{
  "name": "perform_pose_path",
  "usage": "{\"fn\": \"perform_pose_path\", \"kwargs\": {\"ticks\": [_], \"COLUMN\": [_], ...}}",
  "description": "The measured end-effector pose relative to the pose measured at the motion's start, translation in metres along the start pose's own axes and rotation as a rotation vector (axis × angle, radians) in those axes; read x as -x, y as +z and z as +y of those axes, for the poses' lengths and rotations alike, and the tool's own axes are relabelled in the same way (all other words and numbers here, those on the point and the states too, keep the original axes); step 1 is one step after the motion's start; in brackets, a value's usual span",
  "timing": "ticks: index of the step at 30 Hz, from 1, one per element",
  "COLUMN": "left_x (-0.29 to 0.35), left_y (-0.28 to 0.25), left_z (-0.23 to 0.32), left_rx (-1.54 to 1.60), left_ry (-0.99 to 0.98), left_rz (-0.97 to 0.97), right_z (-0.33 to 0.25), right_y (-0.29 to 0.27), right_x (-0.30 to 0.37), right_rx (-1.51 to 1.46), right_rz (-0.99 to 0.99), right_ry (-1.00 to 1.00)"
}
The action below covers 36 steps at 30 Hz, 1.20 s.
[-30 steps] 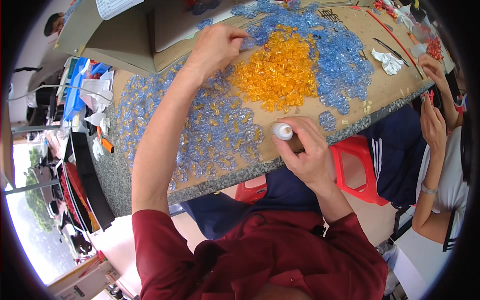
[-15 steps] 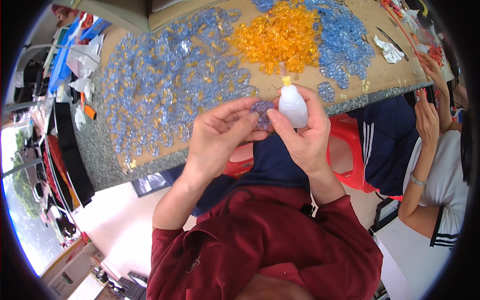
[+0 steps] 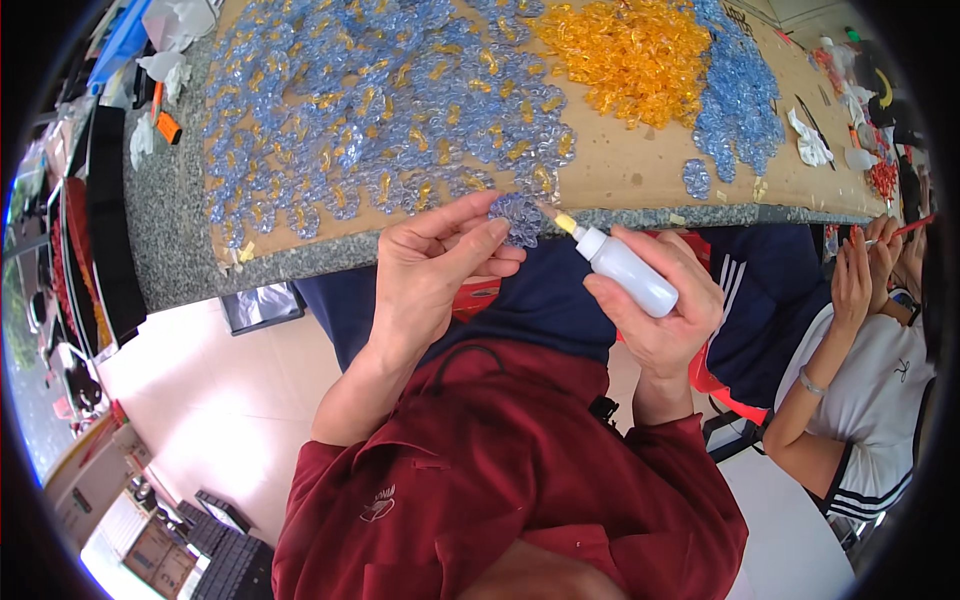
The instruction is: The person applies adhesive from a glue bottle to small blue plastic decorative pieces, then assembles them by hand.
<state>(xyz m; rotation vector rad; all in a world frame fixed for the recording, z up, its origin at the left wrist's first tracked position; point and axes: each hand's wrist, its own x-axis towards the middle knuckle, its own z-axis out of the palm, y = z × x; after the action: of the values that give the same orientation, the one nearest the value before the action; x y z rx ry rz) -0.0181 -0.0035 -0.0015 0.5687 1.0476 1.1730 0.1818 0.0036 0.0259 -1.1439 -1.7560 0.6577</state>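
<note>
The translucent blue piece [image 3: 517, 218], scalloped and flower-like, is in front of you at the near edge of the table, pinched between the thumb and fingers of your left hand [image 3: 425, 265]. Your right hand [image 3: 665, 305] is wrapped around a small white squeeze bottle [image 3: 632, 273], tilted so that its nozzle, with a yellow collar [image 3: 565, 223], points far and left toward the piece. The tip is right beside the piece's right side; whether it touches, you cannot tell from this view. Just beyond your hands, a brown cardboard sheet [image 3: 620, 165] covers much of the granite table [image 3: 165, 240]. On its left part spread many blue pieces [image 3: 370, 110], many bearing amber bits. Farther off and to the right rises an amber heap [image 3: 630, 60], with a blue heap [image 3: 740, 100] against its right side and a lone blue disc [image 3: 697, 179] nearer you. Right of these lie a crumpled white tissue [image 3: 808, 140] and a thin black tool [image 3: 812, 115]. At the far left of the table is an orange-handled tool [image 3: 167, 125]. On your right, a co-worker in a white top [image 3: 840, 400] has both hands raised near a thin red rod [image 3: 912, 226].
</note>
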Motion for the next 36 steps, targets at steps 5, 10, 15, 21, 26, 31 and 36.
{"fn": "perform_pose_path", "kwargs": {"ticks": [5, 10, 15, 21, 26, 31, 36], "left_x": [0.002, 0.001, 0.001, 0.001, 0.000, -0.002, 0.001], "left_y": [0.000, 0.002, 0.001, 0.001, 0.000, 0.001, 0.002], "left_z": [0.001, 0.001, 0.000, 0.001, 0.001, -0.001, -0.003], "left_rx": [0.018, 0.015, 0.023, -0.003, 0.016, 0.021, -0.062], "left_ry": [0.004, 0.002, 0.016, -0.007, -0.006, -0.009, -0.009], "left_rz": [0.012, 0.002, 0.011, -0.005, -0.017, -0.024, 0.022], "right_z": [-0.004, -0.004, -0.001, -0.007, -0.006, 0.001, 0.018], "right_y": [0.004, 0.006, 0.007, 0.005, 0.003, 0.000, 0.009], "right_x": [-0.001, -0.002, 0.002, -0.002, 0.000, 0.001, -0.009], "right_rx": [0.066, 0.069, 0.047, 0.076, 0.046, -0.010, -0.301], "right_rz": [-0.063, -0.076, -0.072, -0.078, -0.108, -0.031, 0.216], "right_ry": [-0.056, -0.044, -0.032, 0.025, 0.036, 0.089, 0.400]}}
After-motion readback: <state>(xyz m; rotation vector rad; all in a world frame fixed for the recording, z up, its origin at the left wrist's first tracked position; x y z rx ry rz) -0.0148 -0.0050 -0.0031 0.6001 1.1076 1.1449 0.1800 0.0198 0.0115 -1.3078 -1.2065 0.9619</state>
